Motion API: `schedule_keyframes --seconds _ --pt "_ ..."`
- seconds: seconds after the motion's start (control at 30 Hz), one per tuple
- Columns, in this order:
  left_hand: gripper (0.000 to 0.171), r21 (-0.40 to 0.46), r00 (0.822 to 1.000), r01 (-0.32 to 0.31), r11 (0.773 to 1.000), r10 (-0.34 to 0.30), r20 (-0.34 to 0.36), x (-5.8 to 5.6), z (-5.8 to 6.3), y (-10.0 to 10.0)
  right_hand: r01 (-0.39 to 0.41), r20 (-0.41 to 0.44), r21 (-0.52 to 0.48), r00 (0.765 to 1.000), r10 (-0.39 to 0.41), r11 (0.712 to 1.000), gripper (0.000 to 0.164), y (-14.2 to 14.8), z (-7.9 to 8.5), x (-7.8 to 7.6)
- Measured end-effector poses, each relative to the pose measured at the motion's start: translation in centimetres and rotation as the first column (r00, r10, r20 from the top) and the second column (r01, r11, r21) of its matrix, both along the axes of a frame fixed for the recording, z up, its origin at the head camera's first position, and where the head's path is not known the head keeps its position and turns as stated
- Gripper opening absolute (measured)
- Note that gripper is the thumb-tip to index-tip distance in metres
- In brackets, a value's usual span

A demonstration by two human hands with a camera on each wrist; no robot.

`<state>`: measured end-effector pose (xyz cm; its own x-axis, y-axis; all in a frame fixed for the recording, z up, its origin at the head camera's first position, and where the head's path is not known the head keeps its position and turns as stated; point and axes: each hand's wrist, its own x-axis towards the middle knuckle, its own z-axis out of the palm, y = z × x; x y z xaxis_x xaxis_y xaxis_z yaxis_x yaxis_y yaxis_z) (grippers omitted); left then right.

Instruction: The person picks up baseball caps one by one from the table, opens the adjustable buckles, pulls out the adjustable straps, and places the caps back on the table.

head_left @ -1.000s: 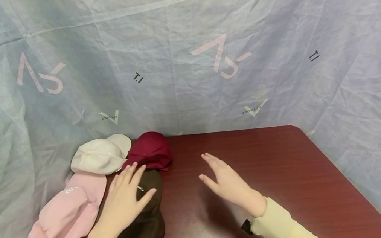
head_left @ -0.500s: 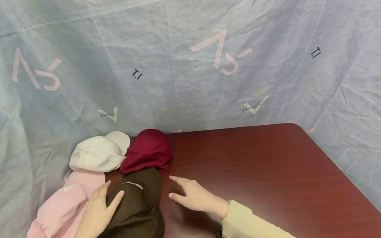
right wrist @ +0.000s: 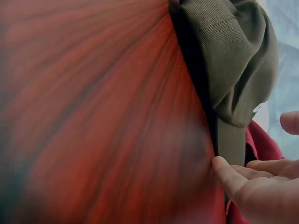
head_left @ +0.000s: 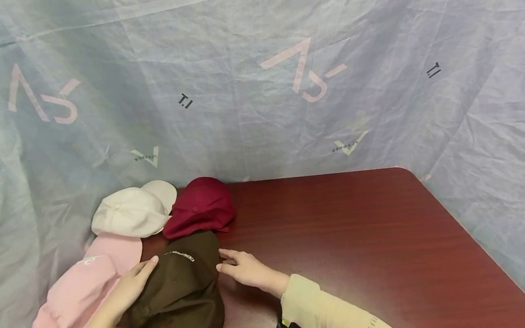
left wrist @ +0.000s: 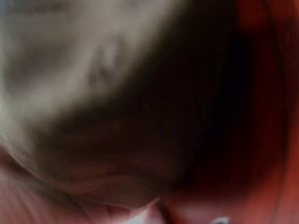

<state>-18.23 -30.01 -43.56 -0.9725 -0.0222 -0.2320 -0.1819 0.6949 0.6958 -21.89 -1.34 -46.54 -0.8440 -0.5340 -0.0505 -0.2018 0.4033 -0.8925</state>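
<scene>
Fingers [head_left: 231, 255] of the right hand [head_left: 252, 272] are extended rather than curled, their tips at the near-side edge of the brown cap [head_left: 180, 291]'s brim (touching or just short of it, I cannot tell). The thumb stands apart from them. That cap lies between the two hands, directly to the left of these fingertips, with pale lettering on its front. On its other side, the left hand [head_left: 134, 284] rests along the cap's edge, thumb tip at the brown fabric; its other fingers are partly hidden, so whether they grip cannot be told, and the left wrist view is too blurred to help. A pink cap [head_left: 78, 289] lies left of the left fingers, a white cap [head_left: 128, 212] farther beyond them, and a dark red cap [head_left: 200, 206] just beyond the brown brim. The reddish table [head_left: 343, 230] stretches away to the right of the right fingers.
</scene>
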Motion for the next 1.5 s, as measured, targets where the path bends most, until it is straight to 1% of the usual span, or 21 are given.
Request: schedule_keyframes --seconds 0.07,0.17,0.27,0.37,0.43,0.57,0.6,0.67,0.7,0.73,0.77,0.83,0.9,0.93,0.97,1.07,1.17,1.23,1.4,1.5 --pt "0.084 0.033 1.000 -0.003 0.999 0.003 0.019 -0.2 0.0 -0.2 0.006 0.040 -0.036 0.999 -0.005 0.999 0.056 -0.4 0.0 0.0" --pt "0.082 0.056 1.000 0.005 0.998 -0.005 0.012 -0.4 0.0 -0.2 0.010 0.075 -0.061 0.997 -0.006 0.998 0.055 -0.7 -0.1 0.1" --pt "0.077 0.044 0.999 0.033 0.998 -0.033 -0.016 -0.5 -0.2 0.0 0.020 0.069 -0.045 0.997 -0.017 0.999 0.054 -0.9 -0.2 0.2" --pt "0.076 0.029 0.999 0.040 0.999 -0.039 -0.029 -0.6 -0.3 0.2 0.025 0.071 -0.026 0.997 -0.023 0.999 0.053 -0.9 -0.2 0.4" --pt "0.075 0.029 0.999 0.021 0.999 -0.020 -0.026 -0.7 -0.3 0.2 0.026 0.083 -0.022 0.996 -0.024 0.999 0.053 -0.9 -0.2 0.5" --pt "0.076 0.067 1.000 -0.027 0.997 0.027 -0.008 -0.8 -0.2 -0.1 0.029 0.104 -0.023 0.994 -0.026 0.999 0.053 -0.8 -0.3 0.6" --pt "0.075 0.069 0.999 -0.037 0.997 0.038 -0.006 -0.8 -0.2 -0.2 0.035 0.108 -0.035 0.994 -0.031 0.999 0.053 -0.8 -0.3 0.7" --pt "0.072 0.091 0.999 -0.050 0.995 0.051 0.000 -0.9 -0.2 -0.3 0.058 0.156 -0.116 0.987 -0.040 0.991 0.052 -0.8 -0.4 0.7" --pt "0.071 0.099 0.998 -0.058 0.993 0.057 0.005 -0.9 -0.2 -0.3 0.077 0.192 -0.173 0.980 -0.043 0.982 0.051 -0.8 -0.4 0.8" --pt "0.070 0.105 0.998 -0.062 0.993 0.061 0.007 -0.9 -0.3 -0.3 0.103 0.235 -0.236 0.971 -0.046 0.966 0.051 -0.9 -0.5 0.8" --pt "0.069 0.110 0.998 -0.065 0.992 0.064 0.011 -0.8 -0.3 -0.3 0.131 0.277 -0.298 0.960 -0.045 0.945 0.051 -0.9 -0.5 0.8" --pt "0.070 0.113 0.998 -0.066 0.991 0.064 0.023 -0.7 -0.3 -0.1 0.194 0.358 -0.406 0.933 -0.040 0.893 0.051 -0.9 -0.6 0.8" --pt "0.073 0.107 0.998 -0.063 0.992 0.060 0.026 -0.6 -0.3 0.1 0.243 0.405 -0.455 0.913 -0.044 0.857 0.052 -0.9 -0.6 0.8" --pt "0.074 0.103 0.998 -0.060 0.993 0.057 0.026 -0.5 -0.3 0.2 0.259 0.415 -0.463 0.908 -0.050 0.848 0.053 -0.8 -0.5 0.8" --pt "0.074 0.110 0.998 -0.066 0.992 0.063 0.032 -0.4 -0.2 0.3 0.268 0.417 -0.464 0.907 -0.059 0.844 0.053 -0.8 -0.5 0.8" --pt "0.072 0.146 0.996 -0.085 0.986 0.081 0.034 -0.2 0.0 0.7 0.290 0.407 -0.426 0.907 -0.105 0.857 0.053 -0.5 -0.4 0.9" --pt "0.070 0.167 0.995 -0.102 0.981 0.098 0.031 -0.1 0.4 1.2 0.294 0.384 -0.360 0.912 -0.147 0.885 0.053 -0.2 -0.4 0.9" --pt "0.070 0.148 0.995 -0.098 0.984 0.096 0.018 0.0 0.7 1.5 0.295 0.377 -0.335 0.912 -0.159 0.895 0.053 0.1 -0.3 0.9" --pt "0.066 0.087 0.995 -0.100 0.991 0.100 0.010 0.3 1.5 2.2 0.286 0.378 -0.329 0.913 -0.152 0.900 0.049 0.8 -0.1 0.8" --pt "0.063 0.080 0.996 -0.091 0.993 0.090 0.010 0.7 2.0 2.7 0.277 0.380 -0.318 0.913 -0.146 0.907 0.047 1.3 0.2 0.9"
